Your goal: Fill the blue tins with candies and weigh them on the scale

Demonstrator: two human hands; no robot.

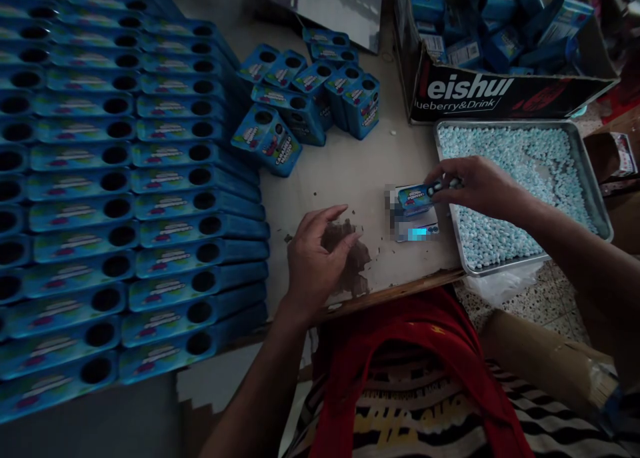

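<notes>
A small blue container (414, 198) stands on a digital scale (415, 231) with a lit cyan display, near the table's front edge. Over the container's right end, my right hand (463, 185) has its fingers closed on several pale blue candies. Left of the scale, my left hand (320, 251) is held above the table with thumb and fingers apart, holding nothing. Pale blue and white candies fill a metal tray (605, 228) under my right forearm. Behind the scale, a loose group of blue containers (273, 141) sits on the table (345, 168).
Rows of blue containers with dark round openings (165, 178) cover the left side. A black cardboard box (505, 98) of blue containers is at the back right. The table's wooden front edge (400, 289) runs before the red apron (350, 378).
</notes>
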